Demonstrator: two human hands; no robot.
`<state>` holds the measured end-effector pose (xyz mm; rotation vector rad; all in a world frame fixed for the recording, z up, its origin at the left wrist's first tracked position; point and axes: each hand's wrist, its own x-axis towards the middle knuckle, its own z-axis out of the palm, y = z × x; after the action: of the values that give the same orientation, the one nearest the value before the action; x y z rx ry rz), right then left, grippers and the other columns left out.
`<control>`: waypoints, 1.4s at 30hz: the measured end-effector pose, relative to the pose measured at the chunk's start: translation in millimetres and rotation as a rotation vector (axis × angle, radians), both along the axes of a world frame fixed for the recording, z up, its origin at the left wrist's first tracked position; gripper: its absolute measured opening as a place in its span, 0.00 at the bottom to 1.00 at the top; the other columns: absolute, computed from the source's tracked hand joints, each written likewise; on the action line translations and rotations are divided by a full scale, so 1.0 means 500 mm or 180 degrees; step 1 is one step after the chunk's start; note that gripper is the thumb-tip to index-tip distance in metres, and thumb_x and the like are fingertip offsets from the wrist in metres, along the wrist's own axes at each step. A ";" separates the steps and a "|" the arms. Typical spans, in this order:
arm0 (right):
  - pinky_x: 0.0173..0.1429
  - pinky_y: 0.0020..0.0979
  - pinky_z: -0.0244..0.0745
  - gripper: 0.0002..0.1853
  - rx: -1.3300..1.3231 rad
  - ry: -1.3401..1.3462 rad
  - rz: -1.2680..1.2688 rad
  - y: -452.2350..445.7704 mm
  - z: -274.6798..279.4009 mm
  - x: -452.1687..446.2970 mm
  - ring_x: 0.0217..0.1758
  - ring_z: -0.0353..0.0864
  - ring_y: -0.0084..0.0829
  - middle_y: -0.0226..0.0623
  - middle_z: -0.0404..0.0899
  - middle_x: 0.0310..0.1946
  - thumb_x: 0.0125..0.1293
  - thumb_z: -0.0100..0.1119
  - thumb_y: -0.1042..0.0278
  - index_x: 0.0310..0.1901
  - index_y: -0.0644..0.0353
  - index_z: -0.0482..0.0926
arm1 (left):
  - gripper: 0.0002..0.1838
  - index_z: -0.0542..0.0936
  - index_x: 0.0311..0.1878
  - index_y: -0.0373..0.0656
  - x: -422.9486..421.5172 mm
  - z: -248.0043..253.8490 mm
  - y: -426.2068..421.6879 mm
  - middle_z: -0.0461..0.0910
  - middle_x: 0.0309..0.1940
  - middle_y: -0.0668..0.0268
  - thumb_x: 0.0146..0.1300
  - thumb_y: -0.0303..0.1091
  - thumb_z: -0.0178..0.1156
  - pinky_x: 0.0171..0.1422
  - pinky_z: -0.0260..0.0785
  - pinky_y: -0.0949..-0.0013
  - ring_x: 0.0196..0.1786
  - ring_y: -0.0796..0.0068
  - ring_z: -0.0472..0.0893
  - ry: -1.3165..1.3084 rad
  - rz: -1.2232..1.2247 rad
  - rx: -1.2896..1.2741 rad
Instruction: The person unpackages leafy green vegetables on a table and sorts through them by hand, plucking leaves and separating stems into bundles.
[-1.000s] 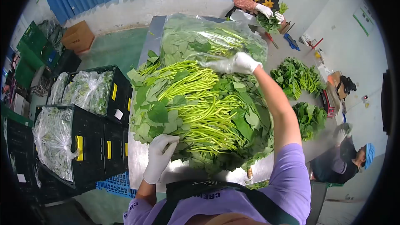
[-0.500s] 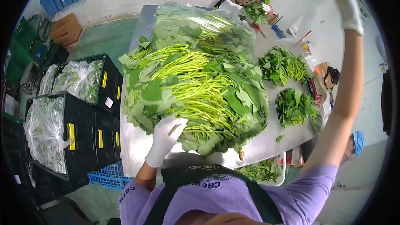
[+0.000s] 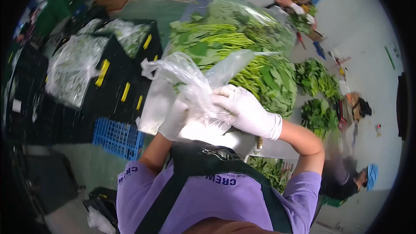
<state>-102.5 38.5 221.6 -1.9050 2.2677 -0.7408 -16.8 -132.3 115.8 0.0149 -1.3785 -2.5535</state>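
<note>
A clear plastic bag [image 3: 197, 82] is bunched up in front of my chest, over the near edge of the pile of leafy greens [image 3: 225, 43]. My right hand [image 3: 249, 108], in a white glove, closes its curled fingers on the bag's right side. On the left side, my gloved left hand [image 3: 173, 119] grips the bag too, its fingertips partly covered by the film. Long green stems run across the middle of the pile, with broad leaves at both ends. More plastic film lies over the far part of the pile.
Black crates [image 3: 110, 76] with bagged greens stand left, above a blue basket [image 3: 119, 136]. Two smaller bunches [image 3: 318, 78] lie on the table's right. A co-worker [image 3: 299, 2] handles greens at the far end; another person in a blue cap [image 3: 372, 177] is at right.
My right hand has come down from high on the right to the front of my chest, and a plastic bag is now in both hands. My left hand has left the stems. The view has shifted.
</note>
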 end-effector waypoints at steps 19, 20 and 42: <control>0.32 0.24 0.67 0.06 -0.0053 -0.1039 -0.0112 -0.246 -0.218 0.018 0.25 0.71 0.22 0.33 0.76 0.23 0.52 0.66 0.77 0.33 0.66 0.81 | 0.10 0.75 0.34 0.39 0.475 -0.258 -0.138 0.79 0.25 0.61 0.51 0.33 0.62 0.37 0.72 0.65 0.30 0.66 0.80 -0.2824 0.3687 -0.1667; 0.35 0.21 0.68 0.06 0.0325 -0.1750 0.0150 -0.266 -0.245 0.045 0.29 0.71 0.18 0.30 0.76 0.26 0.54 0.65 0.77 0.35 0.65 0.82 | 0.13 0.74 0.32 0.40 0.487 -0.295 -0.119 0.79 0.24 0.57 0.50 0.38 0.65 0.37 0.71 0.62 0.29 0.60 0.80 -0.3362 0.4242 -0.2427; 0.64 0.34 0.64 0.25 0.0173 -0.1206 0.2731 -0.356 -0.422 0.581 0.61 0.70 0.43 0.46 0.71 0.57 0.54 0.58 0.77 0.56 0.62 0.71 | 0.06 0.80 0.38 0.47 0.899 -0.582 -0.055 0.80 0.33 0.67 0.59 0.32 0.55 0.41 0.68 0.71 0.35 0.73 0.78 -0.2335 0.3752 0.2419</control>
<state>188.2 -139.5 10.5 -2.1786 1.0723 -0.7790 432.7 -159.9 -175.1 1.4803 -0.1775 -1.8052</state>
